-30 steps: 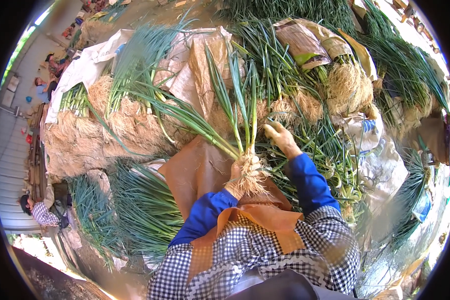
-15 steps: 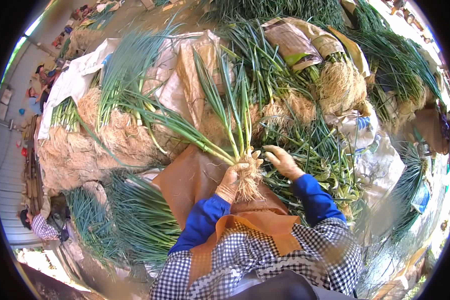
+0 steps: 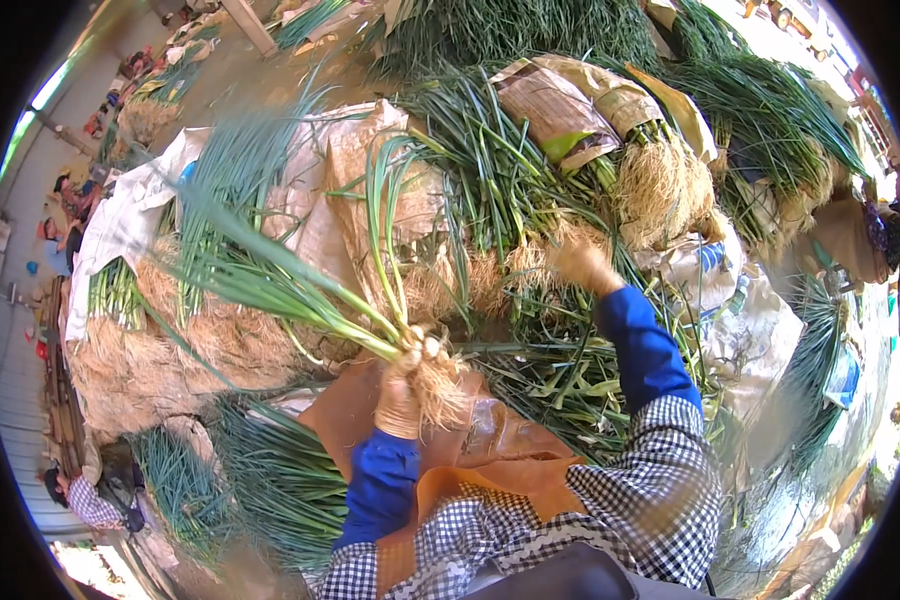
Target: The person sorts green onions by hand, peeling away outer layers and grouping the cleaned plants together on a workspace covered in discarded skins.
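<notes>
Corrugated grey sheeting [image 3: 15, 380] runs down the far left, beside a co-worker [image 3: 92, 502]. Next come rooted scallion bundles [image 3: 140, 350] and, nearer, a heap of green leaves [image 3: 280, 470]. Over the far edge of the brown apron [image 3: 340, 415], the left hand [image 3: 400, 392] is clamped around a scallion bunch [image 3: 438, 388], leaves fanned up-left, roots hanging right. Loose leaves [image 3: 560, 385] lie rightward; past their far edge the blurred right hand [image 3: 585, 268] overlaps root clumps, its finger spread and contact impossible to tell. Farther right lies a white sack [image 3: 760, 330].

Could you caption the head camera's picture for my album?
Left hand grips a rooted green-onion bunch; right hand, blurred, is near more roots.
</notes>
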A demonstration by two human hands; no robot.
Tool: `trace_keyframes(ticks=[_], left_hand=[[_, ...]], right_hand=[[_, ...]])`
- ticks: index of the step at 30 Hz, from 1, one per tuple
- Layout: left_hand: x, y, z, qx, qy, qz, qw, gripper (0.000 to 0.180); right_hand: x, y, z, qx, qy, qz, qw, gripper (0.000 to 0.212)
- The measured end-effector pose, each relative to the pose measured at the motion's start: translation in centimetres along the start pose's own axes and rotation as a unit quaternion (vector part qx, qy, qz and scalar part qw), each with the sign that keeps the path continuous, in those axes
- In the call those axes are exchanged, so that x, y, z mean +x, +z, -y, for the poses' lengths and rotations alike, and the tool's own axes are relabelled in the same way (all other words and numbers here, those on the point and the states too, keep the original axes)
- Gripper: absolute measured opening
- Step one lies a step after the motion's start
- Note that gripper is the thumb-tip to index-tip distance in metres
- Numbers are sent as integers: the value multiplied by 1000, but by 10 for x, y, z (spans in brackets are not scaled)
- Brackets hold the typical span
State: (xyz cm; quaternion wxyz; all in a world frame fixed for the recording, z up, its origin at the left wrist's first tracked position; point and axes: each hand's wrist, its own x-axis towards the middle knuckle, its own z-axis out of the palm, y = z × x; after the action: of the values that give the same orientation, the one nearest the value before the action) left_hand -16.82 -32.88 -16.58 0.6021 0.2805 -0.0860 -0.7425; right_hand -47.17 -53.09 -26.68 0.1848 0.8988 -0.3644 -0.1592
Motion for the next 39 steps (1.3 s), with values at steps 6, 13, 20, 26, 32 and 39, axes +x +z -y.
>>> trace_keyframes(ticks=[6,13,20,26,32,39], left_hand=[[19,-59,67,-115,-55,-45,991,26],[23,-53,63,-124,-45,-37,991,24],[21,-38,80,-113,-82,-13,990,20],[12,-31,120,-102,-175,-29,979,20],[11,-11,148,22,-161,-38,986,35],[24,-6,215,38,-282,25,958,14]], right_hand=[[16,15,-118,140,496,21,857,56],[12,-21,-127,397,457,-32,795,29],[-84,-54,56,869,312,-127,363,22],[-132,8,114,816,415,-176,362,26],[-167,-1,91,632,558,-284,457,27],[-178,-44,120,822,378,-225,361,30]])
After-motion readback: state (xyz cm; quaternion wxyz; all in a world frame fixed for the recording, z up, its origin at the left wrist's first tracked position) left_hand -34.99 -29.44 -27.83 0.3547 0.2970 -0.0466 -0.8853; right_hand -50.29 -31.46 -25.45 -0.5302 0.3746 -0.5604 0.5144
